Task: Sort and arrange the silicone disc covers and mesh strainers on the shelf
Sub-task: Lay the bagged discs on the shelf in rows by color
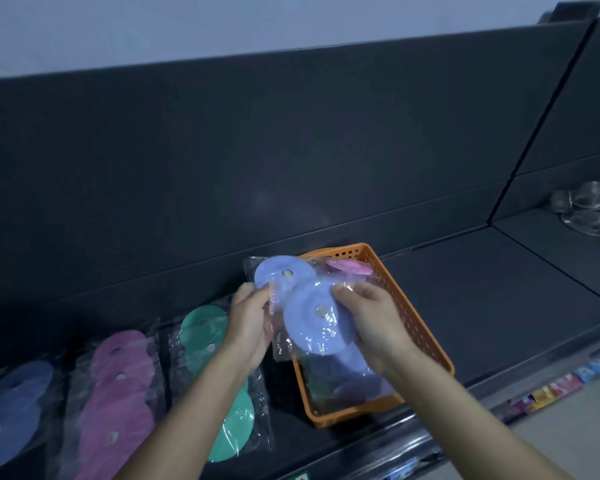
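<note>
Over the orange basket (pixel 414 327) I hold two lilac silicone disc covers in clear bags. My left hand (pixel 252 320) grips the bag of the upper lilac disc (pixel 278 270). My right hand (pixel 374 320) grips the lower lilac disc (pixel 314 320) at its right edge. A pink disc (pixel 349 266) and more bagged discs lie in the basket. On the shelf to the left lie rows of bagged discs: green (pixel 207 332), pink (pixel 118 386) and blue (pixel 11 414).
The dark shelf (pixel 499 306) runs right of the basket, with a tall dark back panel behind. Shiny mesh strainers (pixel 593 211) sit on the neighbouring shelf at far right. Coloured price labels (pixel 561 386) line the shelf's front edge.
</note>
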Motion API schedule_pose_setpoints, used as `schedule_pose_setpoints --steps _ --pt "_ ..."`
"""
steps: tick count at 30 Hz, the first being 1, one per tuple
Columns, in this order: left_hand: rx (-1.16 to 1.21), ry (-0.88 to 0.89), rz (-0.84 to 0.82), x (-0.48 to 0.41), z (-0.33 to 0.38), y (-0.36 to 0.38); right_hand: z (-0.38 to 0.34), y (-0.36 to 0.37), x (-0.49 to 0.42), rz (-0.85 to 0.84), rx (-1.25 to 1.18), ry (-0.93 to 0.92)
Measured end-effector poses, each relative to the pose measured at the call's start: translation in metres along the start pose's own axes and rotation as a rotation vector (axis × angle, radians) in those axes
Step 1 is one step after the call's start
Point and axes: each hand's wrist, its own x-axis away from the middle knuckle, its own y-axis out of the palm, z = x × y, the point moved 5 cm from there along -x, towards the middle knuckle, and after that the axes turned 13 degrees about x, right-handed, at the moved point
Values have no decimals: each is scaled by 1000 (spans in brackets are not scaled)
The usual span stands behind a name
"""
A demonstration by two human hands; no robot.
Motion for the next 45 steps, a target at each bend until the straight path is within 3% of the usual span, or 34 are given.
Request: schedule_pose_setpoints --steps 5,10,13,16,18,25,34,37,41,45 --pt "127 -171 -62 8 -7 1 8 14 -8 205 214 -90" --pt "-88 22 -88 10 -2 -11 15 13 -17 192 466 -219" --pt "-118 104 17 8 6 -27 17 -1 -26 142 886 -341" --pt "-119 174 92 3 11 -41 36 -13 -31 34 1458 -328" --pt "-121 184 112 2 11 -46 43 -15 -33 2 1581 -317" --pt "-133 176 127 4 7 -55 30 -16 -48 -106 1703 -367" --pt "-137 205 173 6 5 -63 -23 -23 -19 35 1776 -679" --pt "-121 221 187 10 4 -57 -45 -25 -5 142 1593 -829" --pt "-60 225 171 18 3 -51 -46 -31 -5 209 1200 -824" --pt "6 237 167 29 5 -53 -44 -13 1 138 1066 -817"
